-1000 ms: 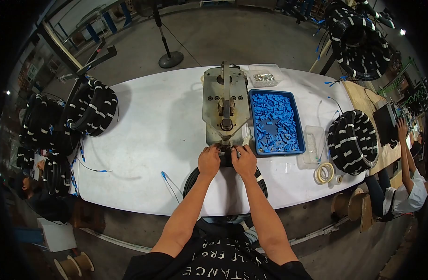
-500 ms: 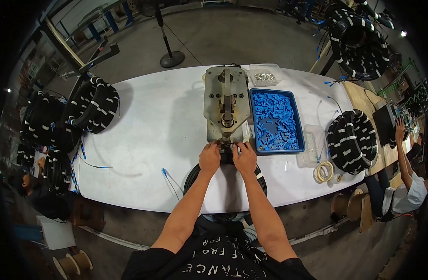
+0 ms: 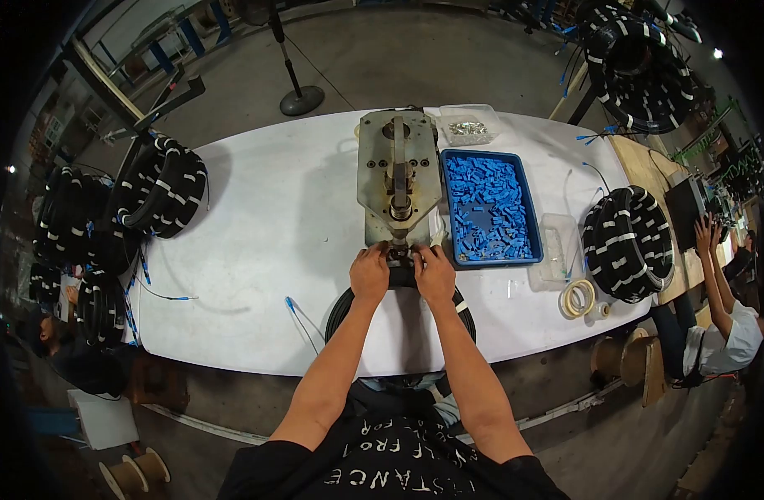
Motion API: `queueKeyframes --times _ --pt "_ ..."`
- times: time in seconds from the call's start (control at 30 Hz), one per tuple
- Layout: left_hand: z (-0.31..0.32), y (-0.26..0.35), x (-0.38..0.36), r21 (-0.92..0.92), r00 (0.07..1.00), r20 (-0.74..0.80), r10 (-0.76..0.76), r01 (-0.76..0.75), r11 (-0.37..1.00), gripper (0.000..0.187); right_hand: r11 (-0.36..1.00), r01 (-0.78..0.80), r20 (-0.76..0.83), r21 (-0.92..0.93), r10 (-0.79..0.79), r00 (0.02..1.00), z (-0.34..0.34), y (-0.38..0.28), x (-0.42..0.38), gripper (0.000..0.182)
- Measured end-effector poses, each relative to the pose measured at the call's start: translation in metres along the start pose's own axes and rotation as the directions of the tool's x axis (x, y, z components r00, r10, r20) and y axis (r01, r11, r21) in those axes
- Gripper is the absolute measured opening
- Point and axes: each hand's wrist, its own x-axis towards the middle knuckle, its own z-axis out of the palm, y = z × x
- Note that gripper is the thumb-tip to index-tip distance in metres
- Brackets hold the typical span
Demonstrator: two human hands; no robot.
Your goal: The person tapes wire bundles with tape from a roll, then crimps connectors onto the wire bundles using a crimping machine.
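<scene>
My left hand (image 3: pixel 370 272) and my right hand (image 3: pixel 434 274) are side by side at the front of a metal press (image 3: pixel 399 179), fingers closed near its lower tip. What the fingertips pinch is too small and too covered to make out. Below the hands, a coil of black cable (image 3: pixel 340 318) lies on the white table (image 3: pixel 249 283), partly hidden by my forearms. One cable end with a blue connector (image 3: pixel 290 302) sticks out at its left. Just right of the press stands a blue tray (image 3: pixel 539 250) full of small blue connector pieces (image 3: pixel 490 187).
Behind the tray sits a clear box (image 3: pixel 469 127) of small metal parts. Tape rolls (image 3: pixel 577 298) and a taped cable coil (image 3: pixel 628 244) lie to the right. More coils (image 3: pixel 161 185) stand at the left edge. A person (image 3: pixel 724 333) works at the far right, another (image 3: pixel 78 350) at left.
The whole view has shifted slightly, with the press and tray a little higher and further left. My hands remain at the press tip. The right-hand person's hands have moved.
</scene>
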Motion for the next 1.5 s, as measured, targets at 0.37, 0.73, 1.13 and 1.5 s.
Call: queueKeyframes --times 0.37,0.73,1.13,1.5 --pt "-0.0042 0.0054 0.001 0.009 1.0 0.028 -0.009 0.009 1.0 0.022 1.0 0.014 -0.01 0.014 -0.013 1.0 0.0039 0.0038 0.0007 0.017" --pt "-0.0014 0.0032 0.0005 0.021 1.0 -0.001 0.014 -0.014 1.0 0.021 1.0 -0.006 0.009 0.022 0.006 1.0 0.0011 0.0012 0.0008 0.016" --pt "-0.0021 0.0029 0.0007 0.03 0.999 0.034 -0.027 0.026 0.999 0.018 0.999 -0.023 0.021 0.039 0.022 1.0 0.0008 0.0 0.0014 0.015" --pt "0.0028 -0.0034 -0.0008 0.018 1.0 0.009 -0.011 0.011 1.0 0.02 1.0 0.002 0.017 -0.005 -0.002 1.0 0.0023 0.0008 0.0014 0.015"
